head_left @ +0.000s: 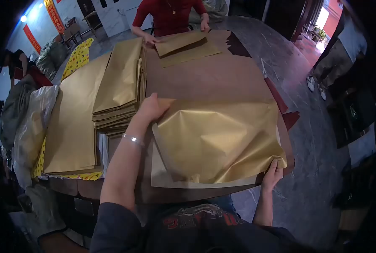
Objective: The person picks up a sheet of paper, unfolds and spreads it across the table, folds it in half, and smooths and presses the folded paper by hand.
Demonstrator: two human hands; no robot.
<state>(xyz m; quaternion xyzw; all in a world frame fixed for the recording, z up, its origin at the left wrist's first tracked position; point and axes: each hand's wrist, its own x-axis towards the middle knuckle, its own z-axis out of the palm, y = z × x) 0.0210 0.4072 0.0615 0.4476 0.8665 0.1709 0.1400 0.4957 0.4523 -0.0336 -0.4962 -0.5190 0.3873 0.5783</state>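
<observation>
A large sheet of gold-brown paper [226, 135] spreads in front of me, creased and partly lifted off the table. My left hand [153, 108] grips its far left corner, the fingers closed on the edge. At the near right corner my right hand [273, 173] pinches the same sheet, thumb on top. A paler layer shows beneath it along the near edge. Left of my left hand stands a thick stack of folded brown paper [118, 80]. Beyond that lies a pile of flat brown sheets [72, 122].
Across the brown-covered table [196, 84], a person in a red top [169, 19] holds a folded brown sheet [183, 46]. Yellow patterned cloth [76, 59] and clear plastic [34, 126] lie at the left. Another person [343, 46] stands at the right.
</observation>
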